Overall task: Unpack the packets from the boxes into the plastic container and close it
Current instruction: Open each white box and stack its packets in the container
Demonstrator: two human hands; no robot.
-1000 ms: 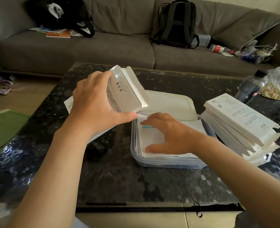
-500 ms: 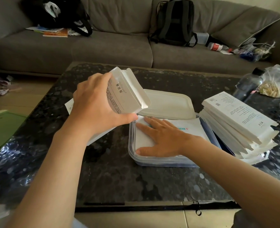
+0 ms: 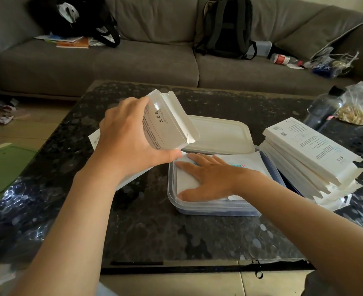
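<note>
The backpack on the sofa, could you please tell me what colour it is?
Black, or very dark grey: the backpack shows clearly in the head view.

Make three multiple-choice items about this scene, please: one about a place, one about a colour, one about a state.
1. Where is the stack of boxes?
A. right of the plastic container
B. on the sofa
C. inside the container

2. What colour is the sofa?
A. red
B. grey
C. white

3. What is the right hand doing?
A. gripping a bottle
B. lying flat on the packets
C. holding the lid

Answers: 1 A, the stack sits by the container's right wall. 2 B, its cushions are grey. 3 B, open palm lies on the packets, while the left hand holds an open box.
</note>
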